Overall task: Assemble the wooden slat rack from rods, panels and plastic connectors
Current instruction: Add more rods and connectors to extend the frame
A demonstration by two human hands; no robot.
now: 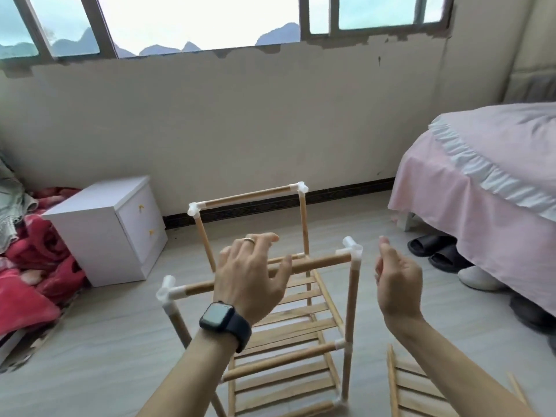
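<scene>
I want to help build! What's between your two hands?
In the head view, a white connector and the end of the top rod sit between the left hand and right hand.

The room is lit evenly by daylight from the wide metal-framed window (195, 22) at the top, where the sky is blown out almost to white. Shadows are kept soft and diffuse, the deepest being seen under the pink-covered bed (481, 191). Straight lines are bowed by the wide-angle lens, most strongly along the window frame and towards the corners. The left hand (249, 275) and right hand (397, 284) are rendered slightly soft at the fingertips.
</scene>
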